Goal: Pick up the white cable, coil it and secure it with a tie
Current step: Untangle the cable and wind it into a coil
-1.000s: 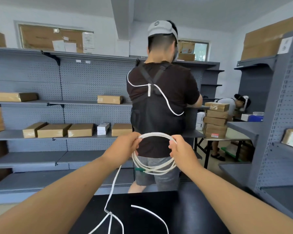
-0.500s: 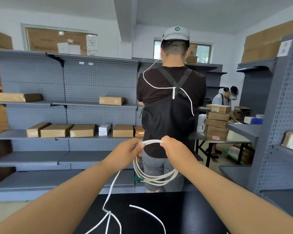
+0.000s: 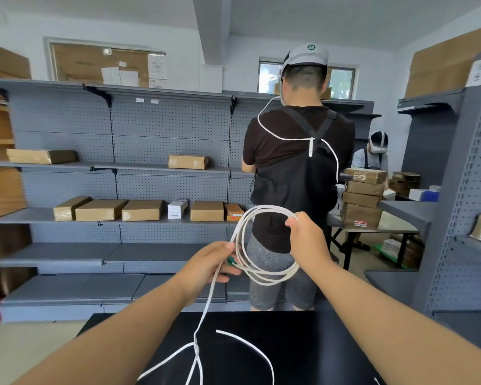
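Now | left grip [image 3: 206, 266] pinches white cable [image 3: 267, 209] | right grip [image 3: 307, 240] clasps its coiled top | cap [image 3: 303, 58] reads 28

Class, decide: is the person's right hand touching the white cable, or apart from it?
Touching. The head view shows the right hand pinching the top of the white cable coil, the strands running into its curled fingers.

Black table [image 3: 303, 354], loose white cable [image 3: 196, 346] on it

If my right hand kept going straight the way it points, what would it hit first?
Probably the standing person's back, just beyond the white cable your right hand grips; depth is unclear.
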The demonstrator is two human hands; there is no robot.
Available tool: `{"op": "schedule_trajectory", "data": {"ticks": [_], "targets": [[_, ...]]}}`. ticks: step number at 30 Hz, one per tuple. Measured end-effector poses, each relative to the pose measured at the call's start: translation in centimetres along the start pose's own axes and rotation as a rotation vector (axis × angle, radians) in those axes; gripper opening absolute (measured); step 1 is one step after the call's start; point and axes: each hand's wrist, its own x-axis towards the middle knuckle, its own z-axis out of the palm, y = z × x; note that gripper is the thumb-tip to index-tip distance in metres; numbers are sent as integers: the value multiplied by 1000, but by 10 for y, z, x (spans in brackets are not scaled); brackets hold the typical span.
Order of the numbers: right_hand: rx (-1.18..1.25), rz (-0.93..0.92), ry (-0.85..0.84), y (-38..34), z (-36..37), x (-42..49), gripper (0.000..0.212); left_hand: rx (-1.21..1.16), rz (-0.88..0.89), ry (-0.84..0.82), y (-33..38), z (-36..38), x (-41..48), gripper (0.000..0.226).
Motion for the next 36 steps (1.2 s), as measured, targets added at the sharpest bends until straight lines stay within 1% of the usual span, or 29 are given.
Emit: {"op": "schedule_trajectory", "data": {"ticks": [4,7,8,11,12,15,18,21,24,27,32,36], "targets": [[2,30,54,4,4,-1,22,-78,-12,-27,-1,0,1,37],[41,57,64,2,7,-2,22,-52,-25,-19,-2,3,3,43],[50,65,71,1,8,-2,22,-27,-14,-17,-2,3,3,42],[46,67,108,-1,12,-3,23,6,37,-8,-3,4,4,21],[50,69,118,-2,14,-3,23,6,52,6,-4,4,6,19],[69,76,122,-4,18,-5,24,-47,88,63,-6,6,10,21],[95,84,116,-6,23,-8,26,-145,119,130,-5,9,14,18],[117,85,97,-7,30,-10,26,-123,123,167,-3,5,17,15],[158,101,76,-6,36,-8,23,-152,126,176,-2,2,19,19],[202,118,90,-5,41,-7,21,-202,114,181,-2,1,21,19],[223,136,113,-6,48,-4,20,-162,157,159,-4,2,26,25],[237,152,105,-3,51,-2,18,-173,192,188,-2,3,29,31]]}}
